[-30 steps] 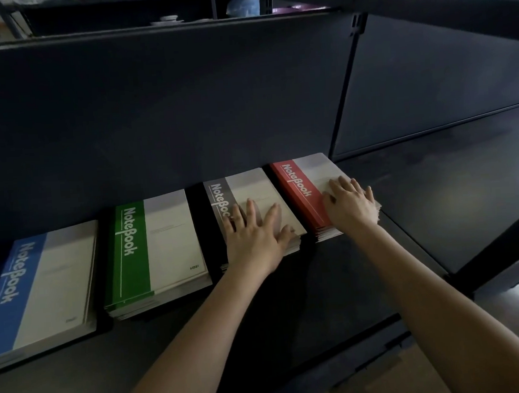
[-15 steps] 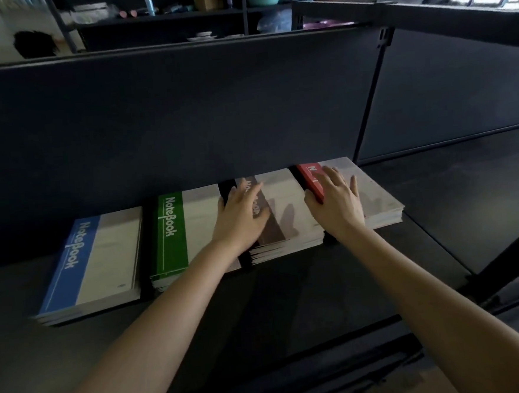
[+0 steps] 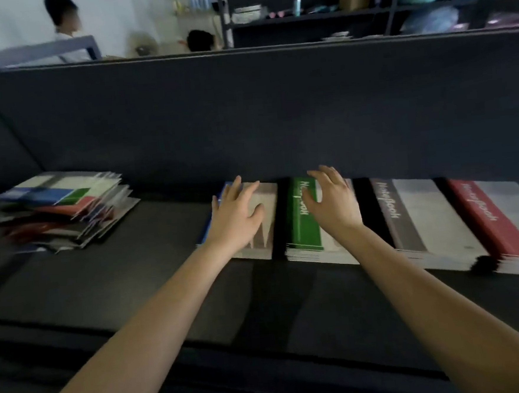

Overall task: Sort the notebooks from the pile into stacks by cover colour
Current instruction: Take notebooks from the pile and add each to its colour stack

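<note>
Fingers [image 3: 235, 188] spread, left hand [image 3: 236, 218] over the blue-and-white paper notebook stack [image 3: 269, 195], right hand [image 3: 334, 206] over the green-and-white paper notebook stack [image 3: 303, 224], both probably needed even pressure to square edges.

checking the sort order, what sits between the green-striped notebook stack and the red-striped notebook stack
In the head view, the stack of grey-striped notebooks lies between the green-striped notebook stack and the red-striped notebook stack, apart from each by a dark gap.

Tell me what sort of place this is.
Probably a shared workroom or storeroom: a dark divider panel backs the desk, metal shelves of supplies stand beyond it, and another person is over there.
</note>
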### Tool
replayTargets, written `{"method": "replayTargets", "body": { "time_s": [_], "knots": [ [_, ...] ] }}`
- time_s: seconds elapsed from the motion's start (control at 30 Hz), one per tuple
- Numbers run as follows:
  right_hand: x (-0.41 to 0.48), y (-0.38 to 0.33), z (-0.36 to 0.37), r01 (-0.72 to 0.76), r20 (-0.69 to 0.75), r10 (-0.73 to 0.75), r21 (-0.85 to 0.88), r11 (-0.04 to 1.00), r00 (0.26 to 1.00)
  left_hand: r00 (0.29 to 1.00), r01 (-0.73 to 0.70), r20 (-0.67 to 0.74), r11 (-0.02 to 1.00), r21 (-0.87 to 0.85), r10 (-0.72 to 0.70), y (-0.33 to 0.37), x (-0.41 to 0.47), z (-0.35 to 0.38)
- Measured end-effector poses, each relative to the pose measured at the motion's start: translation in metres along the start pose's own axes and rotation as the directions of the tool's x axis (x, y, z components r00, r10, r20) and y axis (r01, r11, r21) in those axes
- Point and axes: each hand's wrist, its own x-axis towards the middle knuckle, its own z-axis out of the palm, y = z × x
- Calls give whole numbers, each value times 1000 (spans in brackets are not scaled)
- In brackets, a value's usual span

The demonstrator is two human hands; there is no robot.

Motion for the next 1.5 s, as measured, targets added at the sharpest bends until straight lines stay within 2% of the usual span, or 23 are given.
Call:
{"method": "replayTargets", "body": {
  "time_s": [0.13,0.33,0.57,0.83,1.13,1.3,1.5],
  "knots": [
    [5,-48,33,66,39,-68,58,996,997,998,61,-34,997,45,-59,-41,-14,-34],
    [2,-105,75,136,124,-151,121,983,981,987,137,-81,990,-33,-139,-94,-34,-66],
    [2,-160,113,161,198,-200,194,968,960,975,179,-130,983,-34,-182,-146,-45,-90],
    [10,-210,151,192,252,-236,187,963,938,965,191,-172,980,-48,-197,-198,-48,-125],
    [24,-276,200,240,273,-284,186,953,919,934,274,-219,959,-66,-282,-265,-58,-160],
    [32,-306,231,263,310,-308,178,948,900,907,363,-192,927,-96,-375,-302,-60,-173],
    [58,-336,256,313,292,-332,110,943,897,904,363,-179,919,-155,-388,-345,-55,-182]
  ]
}}
